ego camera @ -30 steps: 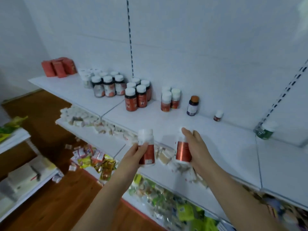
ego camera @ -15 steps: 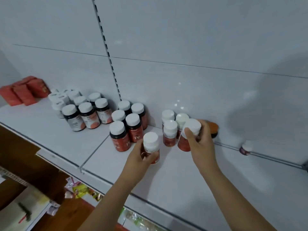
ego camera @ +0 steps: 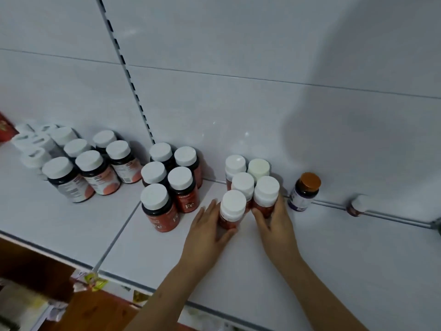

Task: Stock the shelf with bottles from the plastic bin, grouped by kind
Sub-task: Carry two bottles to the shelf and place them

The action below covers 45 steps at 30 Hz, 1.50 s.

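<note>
Shelf (ego camera: 310,247) white, flat, w/ white back panel behind; both hands reach onto it from the near edge. Bottle groups next: left of the left hand (ego camera: 207,229), dark "Fe" bottles (ego camera: 164,209) w/ white caps and red labels, close by; further left, dark bottles w/ pale orange labels (ego camera: 95,175). Betw. and just beyond the hands, cluster of small white bottles w/ red labels (ego camera: 243,181), standing upright, packed close. Left hand curled round the front bottle (ego camera: 232,209) of that cluster, thumb under its near side, fingers up its left; bottle upright on shelf. Right hand (ego camera: 276,223) wrapped on the right-front bottle (ego camera: 265,195), also upright, touching its neighbours. Right of the right hand, lone purple-label bottle w/ orange cap (ego camera: 305,192), apart; further right a tiny white-capped bottle (ego camera: 358,206) by the back panel. Step, by my read: setting two same-kind bottles into their matching group, nearly done. Next prob. calls for letting go w/o tipping either, nudging both flush, then back to the bin (not in view) for more. Both bottles look light, rigid, smooth plastic; tall for their base, so easily toppled.
</note>
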Motion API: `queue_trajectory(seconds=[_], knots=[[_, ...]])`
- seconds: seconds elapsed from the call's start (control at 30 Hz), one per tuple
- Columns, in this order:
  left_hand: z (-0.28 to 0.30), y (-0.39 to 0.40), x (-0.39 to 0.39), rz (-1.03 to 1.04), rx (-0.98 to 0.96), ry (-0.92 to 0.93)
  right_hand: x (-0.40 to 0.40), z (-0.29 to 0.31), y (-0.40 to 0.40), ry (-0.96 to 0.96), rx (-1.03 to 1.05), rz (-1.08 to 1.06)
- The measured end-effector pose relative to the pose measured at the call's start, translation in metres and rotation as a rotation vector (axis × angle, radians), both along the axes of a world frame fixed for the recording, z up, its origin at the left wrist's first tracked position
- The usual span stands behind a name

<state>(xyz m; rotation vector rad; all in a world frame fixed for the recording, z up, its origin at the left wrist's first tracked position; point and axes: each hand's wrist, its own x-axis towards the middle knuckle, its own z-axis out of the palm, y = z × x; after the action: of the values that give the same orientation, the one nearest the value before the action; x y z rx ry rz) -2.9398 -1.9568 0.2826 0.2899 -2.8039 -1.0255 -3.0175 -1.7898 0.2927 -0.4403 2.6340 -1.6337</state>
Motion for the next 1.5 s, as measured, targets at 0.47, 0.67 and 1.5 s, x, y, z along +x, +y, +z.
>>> queue_trajectory(seconds=[0.47, 0.67, 1.5], knots=[[0.015, -0.012, 0.071, -0.140, 0.157, 0.087, 0.118, 0.052, 0.002, 0.077, 0.146, -0.411], [0.009, 0.022, 0.145, -0.418, 0.148, 0.142, 0.208, 0.069, 0.018, 0.173, 0.212, -0.485], [0.008, 0.435, 0.352, -1.394, -0.062, 0.042, 0.564, 0.092, 0.441, 0.016, 0.455, -1.162]])
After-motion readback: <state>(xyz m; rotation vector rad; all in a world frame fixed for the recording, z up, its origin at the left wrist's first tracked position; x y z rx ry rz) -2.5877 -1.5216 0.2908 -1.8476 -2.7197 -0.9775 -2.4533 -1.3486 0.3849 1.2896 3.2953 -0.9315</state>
